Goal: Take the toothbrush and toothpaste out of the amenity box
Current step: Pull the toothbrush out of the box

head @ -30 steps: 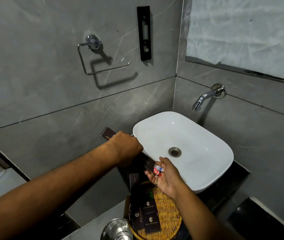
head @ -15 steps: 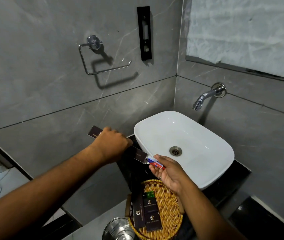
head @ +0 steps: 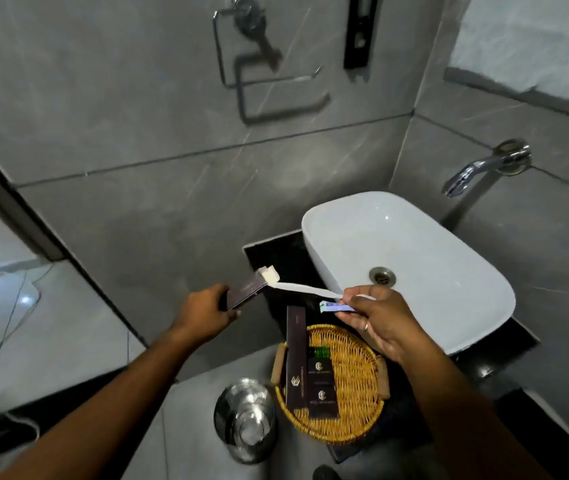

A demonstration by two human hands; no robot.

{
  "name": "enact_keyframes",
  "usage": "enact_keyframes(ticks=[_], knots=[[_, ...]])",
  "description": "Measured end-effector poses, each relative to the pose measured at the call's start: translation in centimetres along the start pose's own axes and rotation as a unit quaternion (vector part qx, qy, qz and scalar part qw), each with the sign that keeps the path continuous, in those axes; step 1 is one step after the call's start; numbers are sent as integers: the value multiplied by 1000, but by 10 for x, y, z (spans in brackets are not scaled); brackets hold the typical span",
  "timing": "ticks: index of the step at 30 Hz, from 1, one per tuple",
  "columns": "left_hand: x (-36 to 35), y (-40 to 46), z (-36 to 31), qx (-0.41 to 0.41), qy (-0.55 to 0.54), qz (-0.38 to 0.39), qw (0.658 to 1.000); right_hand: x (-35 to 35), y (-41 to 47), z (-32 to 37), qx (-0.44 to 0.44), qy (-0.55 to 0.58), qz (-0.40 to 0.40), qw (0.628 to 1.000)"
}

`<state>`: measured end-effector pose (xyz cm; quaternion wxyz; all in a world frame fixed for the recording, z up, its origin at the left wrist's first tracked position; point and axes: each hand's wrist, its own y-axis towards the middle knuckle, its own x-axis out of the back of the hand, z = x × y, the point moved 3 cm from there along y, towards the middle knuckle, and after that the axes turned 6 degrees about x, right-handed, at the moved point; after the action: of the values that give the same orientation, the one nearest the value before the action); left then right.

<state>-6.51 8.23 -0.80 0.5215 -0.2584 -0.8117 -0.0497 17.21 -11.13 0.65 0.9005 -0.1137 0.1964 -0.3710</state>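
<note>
The white toothbrush (head: 305, 289) is almost wholly out of the dark amenity box (head: 245, 292). Its handle runs slantwise in the air from the box's open end, where a pale flap stands up, down to the right hand (head: 378, 318). That hand pinches the end of the toothbrush between thumb and fingertips, and in the same grip holds a small toothpaste tube (head: 337, 307), white and blue with a green end, lying just below the brush handle. A ring shows on one finger. The left hand (head: 203, 311) is clenched round the lower end of the amenity box, holding it tilted with the open end upward and toward the sink.

Both hands hover above the dark counter (head: 269, 252), over its left edge. Beneath the right hand a round wicker basket (head: 355, 382) sits on the counter's near part, holding several dark boxes (head: 322, 396) with pale logos; one long box leans over the basket's far rim. The white basin (head: 414, 244) takes up the counter's right part, its drain just beyond the right hand's fingers. A chrome tap (head: 483, 168) juts from the grey tiled wall above. A shiny metal bin (head: 245, 419) stands on the floor just left of the basket.
</note>
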Motion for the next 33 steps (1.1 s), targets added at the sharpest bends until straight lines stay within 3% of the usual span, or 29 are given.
enact_keyframes(ticks=[4,8,11,17,23,26,29,31,33], knots=[[-63,-11,50,106,-106,-6,989,4,-16,4,61,-171,-27,983],[-129,2,100,229,-217,-19,949,2,-7,-2,119,-367,-13,923],[-180,21,131,289,-291,-13,912,-5,7,-19,117,-370,-7,922],[-262,39,175,318,-296,29,900,-20,12,-55,134,-314,19,940],[-252,24,172,347,-349,-9,870,-26,17,-84,83,-287,29,954],[-198,19,135,299,-392,-116,862,-22,16,-85,79,-314,30,946],[-130,0,67,133,-392,-209,886,-21,10,-71,82,-330,49,939],[-92,-21,6,-44,-315,-177,931,-21,1,-50,96,-356,77,926],[-72,-40,-50,-186,-217,-70,956,-22,-10,-23,117,-406,112,900]])
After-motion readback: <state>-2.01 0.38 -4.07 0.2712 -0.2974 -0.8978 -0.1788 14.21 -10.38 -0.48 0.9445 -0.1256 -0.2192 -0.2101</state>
